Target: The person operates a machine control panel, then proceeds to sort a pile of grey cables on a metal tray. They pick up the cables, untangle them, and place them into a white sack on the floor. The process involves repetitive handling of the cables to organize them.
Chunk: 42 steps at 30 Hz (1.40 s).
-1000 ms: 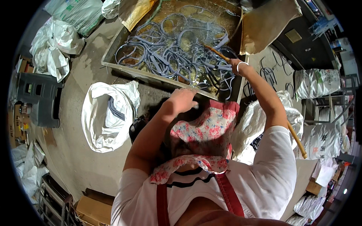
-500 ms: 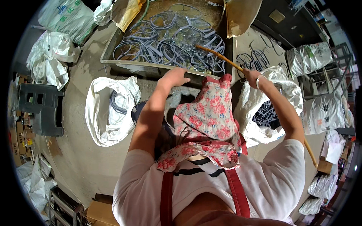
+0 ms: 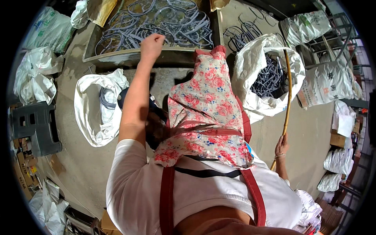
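Note:
My right hand [image 3: 282,145] is closed round a long bamboo stick [image 3: 289,82], low at my right side. The stick stands roughly lengthwise, its far end reaching over the open white sack on the right. My left hand [image 3: 152,47] is raised at the near rim of a metal tank [image 3: 113,56], fingers curled in; whether they hold anything is hidden. Inside the tank, many grey-blue looped strips [image 3: 172,25] lie in shallow, wet-looking liquid. The right-hand white sack [image 3: 246,62] contains a heap of short dark pieces [image 3: 268,80].
A second open white sack [image 3: 88,117] at left holds a coil of grey strip [image 3: 106,98]. More dark loops [image 3: 243,33] lie on the floor right of the tank. A grey plastic stool [image 3: 39,125] stands far left. Filled sacks [image 3: 329,84] line the right side.
My right hand has drawn the stick out of the tank and back to my right side. My left hand has moved forward over the rim, its fingers now curled. The view has shifted.

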### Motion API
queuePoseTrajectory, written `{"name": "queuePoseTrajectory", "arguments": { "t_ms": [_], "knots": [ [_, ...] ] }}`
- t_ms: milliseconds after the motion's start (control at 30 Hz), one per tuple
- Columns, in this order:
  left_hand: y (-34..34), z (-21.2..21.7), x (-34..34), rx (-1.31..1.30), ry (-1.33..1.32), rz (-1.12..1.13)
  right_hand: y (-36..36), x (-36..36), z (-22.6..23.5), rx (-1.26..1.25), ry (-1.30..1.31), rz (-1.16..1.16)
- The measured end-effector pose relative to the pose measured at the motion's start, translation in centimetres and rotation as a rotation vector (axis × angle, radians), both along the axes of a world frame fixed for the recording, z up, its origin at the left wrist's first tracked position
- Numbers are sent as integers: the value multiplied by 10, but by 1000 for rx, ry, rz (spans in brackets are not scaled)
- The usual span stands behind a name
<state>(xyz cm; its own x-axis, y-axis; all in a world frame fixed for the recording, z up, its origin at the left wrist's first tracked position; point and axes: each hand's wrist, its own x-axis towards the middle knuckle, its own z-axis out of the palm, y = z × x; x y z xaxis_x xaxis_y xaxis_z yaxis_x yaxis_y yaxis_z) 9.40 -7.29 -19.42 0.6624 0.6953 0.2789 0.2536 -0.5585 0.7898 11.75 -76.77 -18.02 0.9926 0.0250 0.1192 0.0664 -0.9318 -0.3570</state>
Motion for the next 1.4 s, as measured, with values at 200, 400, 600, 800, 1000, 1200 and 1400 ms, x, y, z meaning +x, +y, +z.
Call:
{"name": "queuePoseTrajectory", "arguments": {
  "t_ms": [200, 400, 600, 800, 1000, 1200, 1400],
  "knots": [
    [10, 10, -3, -434, -218, 83, -15, 68, -75, -52, 201, -78],
    [32, 14, -1, -422, -160, 188, 131, 222, -56, -378, -149, 496],
    [58, 12, 36, -754, -345, 289, 423, 256, -32, 204, -113, 1078],
    [87, -17, 53, -794, -325, 240, 614, 276, -148, -572, 153, 1159],
    [78, -24, 62, -819, -298, 107, 641, 273, -200, -820, 271, 1071],
    [64, -43, 86, -1254, -64, 157, 649, 255, -127, -133, 485, 1007],
    [58, -74, 122, -1569, -413, 51, 657, 192, -65, 314, 504, 1230]
  ]
}}
